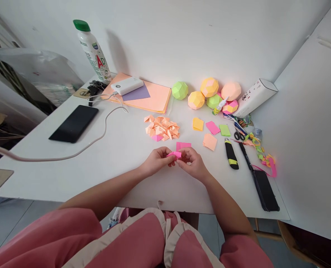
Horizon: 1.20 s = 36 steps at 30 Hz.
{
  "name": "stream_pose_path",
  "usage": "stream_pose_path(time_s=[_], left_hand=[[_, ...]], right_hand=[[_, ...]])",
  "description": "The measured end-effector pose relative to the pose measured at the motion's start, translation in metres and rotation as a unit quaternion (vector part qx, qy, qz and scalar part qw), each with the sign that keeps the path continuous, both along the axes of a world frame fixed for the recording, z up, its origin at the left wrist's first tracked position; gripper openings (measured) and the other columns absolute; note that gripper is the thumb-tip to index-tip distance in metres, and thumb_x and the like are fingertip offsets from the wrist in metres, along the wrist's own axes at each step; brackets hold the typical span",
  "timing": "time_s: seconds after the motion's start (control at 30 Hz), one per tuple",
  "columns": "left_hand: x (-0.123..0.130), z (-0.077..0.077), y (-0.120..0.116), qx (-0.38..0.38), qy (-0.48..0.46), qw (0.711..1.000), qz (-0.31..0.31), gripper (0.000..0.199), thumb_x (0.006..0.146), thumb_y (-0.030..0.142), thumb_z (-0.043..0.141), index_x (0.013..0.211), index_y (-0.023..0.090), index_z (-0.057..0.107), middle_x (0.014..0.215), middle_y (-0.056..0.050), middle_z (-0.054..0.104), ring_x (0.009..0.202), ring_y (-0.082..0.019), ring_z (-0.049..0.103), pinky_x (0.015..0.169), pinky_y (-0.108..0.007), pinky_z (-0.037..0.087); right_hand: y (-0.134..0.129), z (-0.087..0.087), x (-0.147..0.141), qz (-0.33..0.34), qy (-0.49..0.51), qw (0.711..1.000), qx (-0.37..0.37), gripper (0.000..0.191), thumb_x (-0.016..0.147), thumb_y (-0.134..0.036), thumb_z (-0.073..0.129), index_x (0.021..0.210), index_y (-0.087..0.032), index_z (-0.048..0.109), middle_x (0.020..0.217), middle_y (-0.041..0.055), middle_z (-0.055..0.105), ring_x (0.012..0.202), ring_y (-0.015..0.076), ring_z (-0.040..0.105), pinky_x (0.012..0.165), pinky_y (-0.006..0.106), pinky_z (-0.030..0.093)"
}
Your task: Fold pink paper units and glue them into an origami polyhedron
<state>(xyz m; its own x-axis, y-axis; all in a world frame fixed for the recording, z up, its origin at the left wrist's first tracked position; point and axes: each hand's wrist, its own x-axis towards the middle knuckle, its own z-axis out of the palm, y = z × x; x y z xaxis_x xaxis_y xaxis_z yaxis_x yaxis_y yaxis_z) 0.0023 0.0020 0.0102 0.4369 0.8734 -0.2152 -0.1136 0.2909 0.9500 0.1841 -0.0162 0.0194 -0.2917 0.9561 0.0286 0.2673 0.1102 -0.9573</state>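
Table (104,171): six-odd finished paper balls (209,87) at the wall. Peach folded pile (162,128) done; flat squares (210,142) unfolded. Pink piece (177,154) part-folded, I'd judge, above the table's near half, pinched between left hand (158,161) and right hand (193,164).

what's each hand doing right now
left hand: closed on the pink paper piece
right hand: fingers at the same piece's other end, grip can't be told

The small, folded, bright-pink paper piece (177,154) is held partly hidden, just nearer the person than the flat pink paper (185,145).
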Motion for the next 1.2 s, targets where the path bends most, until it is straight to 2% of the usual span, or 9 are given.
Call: stream_pose_path(time_s=[0.1, 0.2, 0.4, 0.63, 0.77, 0.87, 0.97, 1.1, 1.2], left_hand=[[0.000, 0.000, 0.002, -0.026, -0.033, 0.999, -0.002, 0.029, 0.068, 0.038, 0.072, 0.070, 0.015, 0.054, 0.058, 0.002, 0.057, 0.051, -0.009, 0.052, 0.055, -0.025, 0.043], [-0.002, -0.001, 0.004, -0.050, -0.063, 0.997, 0.002, 0.025, 0.068, 0.035, 0.073, 0.072, 0.014, 0.060, 0.056, 0.003, 0.054, 0.051, -0.007, 0.048, 0.055, -0.024, 0.041], [-0.002, -0.005, 0.006, -0.096, -0.118, 0.988, -0.006, 0.024, 0.071, 0.036, 0.071, 0.079, 0.014, 0.065, 0.059, 0.003, 0.052, 0.056, -0.008, 0.050, 0.061, -0.027, 0.045], [0.000, -0.004, 0.002, -0.041, -0.060, 0.997, -0.040, 0.031, 0.076, 0.045, 0.064, 0.080, 0.015, 0.060, 0.061, 0.002, 0.057, 0.054, -0.010, 0.055, 0.063, -0.030, 0.048], [0.000, -0.003, 0.000, 0.004, -0.037, 0.999, -0.040, 0.031, 0.078, 0.042, 0.062, 0.094, 0.015, 0.061, 0.071, 0.000, 0.060, 0.058, -0.010, 0.056, 0.065, -0.030, 0.047], [0.000, -0.005, -0.001, 0.028, -0.041, 0.996, -0.074, 0.034, 0.079, 0.037, 0.061, 0.106, 0.016, 0.060, 0.086, -0.003, 0.062, 0.064, -0.011, 0.057, 0.069, -0.032, 0.048], [-0.001, -0.007, -0.001, 0.042, -0.040, 0.995, -0.077, 0.034, 0.081, 0.033, 0.059, 0.111, 0.017, 0.059, 0.085, -0.003, 0.061, 0.064, -0.011, 0.055, 0.070, -0.032, 0.048], [-0.001, -0.007, -0.001, 0.059, -0.047, 0.995, -0.072, 0.034, 0.084, 0.032, 0.055, 0.114, 0.017, 0.058, 0.083, -0.003, 0.061, 0.064, -0.011, 0.053, 0.069, -0.032, 0.047], [-0.001, -0.006, -0.002, 0.073, -0.052, 0.993, -0.077, 0.035, 0.085, 0.034, 0.054, 0.116, 0.017, 0.058, 0.079, -0.002, 0.059, 0.065, -0.011, 0.053, 0.069, -0.032, 0.047]], right_hand=[[0.002, 0.000, 0.003, 0.039, -0.024, 0.996, 0.081, 0.023, 0.079, -0.023, 0.062, 0.102, -0.022, 0.061, 0.089, 0.0037, 0.065, 0.070, 0.0121, 0.062, 0.064, 0.028, 0.054], [0.004, -0.002, 0.005, 0.066, -0.018, 0.990, 0.123, 0.020, 0.083, -0.022, 0.058, 0.101, -0.023, 0.066, 0.087, 0.0043, 0.067, 0.069, 0.0128, 0.064, 0.063, 0.029, 0.056], [0.005, -0.010, 0.005, 0.049, -0.052, 0.972, 0.225, 0.019, 0.086, -0.021, 0.054, 0.099, -0.024, 0.068, 0.080, 0.0037, 0.071, 0.065, 0.0132, 0.067, 0.061, 0.028, 0.058], [0.008, -0.009, 0.007, 0.052, -0.105, 0.950, 0.289, 0.014, 0.086, -0.022, 0.057, 0.089, -0.022, 0.070, 0.074, 0.0038, 0.067, 0.064, 0.0122, 0.062, 0.058, 0.025, 0.054], [0.011, -0.009, 0.007, 0.054, -0.097, 0.945, 0.308, 0.011, 0.083, -0.023, 0.061, 0.083, -0.021, 0.071, 0.076, 0.0048, 0.063, 0.066, 0.0126, 0.059, 0.057, 0.025, 0.052], [0.011, -0.009, 0.007, 0.050, -0.084, 0.950, 0.297, 0.009, 0.082, -0.023, 0.063, 0.081, -0.021, 0.071, 0.074, 0.0044, 0.063, 0.064, 0.0125, 0.059, 0.057, 0.025, 0.052], [0.008, -0.006, 0.006, 0.045, -0.068, 0.964, 0.253, 0.007, 0.080, -0.023, 0.064, 0.080, -0.020, 0.071, 0.073, 0.0044, 0.064, 0.066, 0.0132, 0.060, 0.059, 0.026, 0.053], [0.005, 0.000, 0.002, 0.028, -0.017, 0.992, 0.124, 0.009, 0.080, -0.025, 0.064, 0.079, -0.020, 0.071, 0.071, 0.0029, 0.062, 0.062, 0.0122, 0.060, 0.057, 0.027, 0.054], [0.003, 0.003, 0.000, 0.000, 0.030, 0.999, 0.020, 0.013, 0.077, -0.031, 0.066, 0.076, -0.018, 0.069, 0.071, 0.0020, 0.062, 0.058, 0.0112, 0.060, 0.057, 0.028, 0.055]])
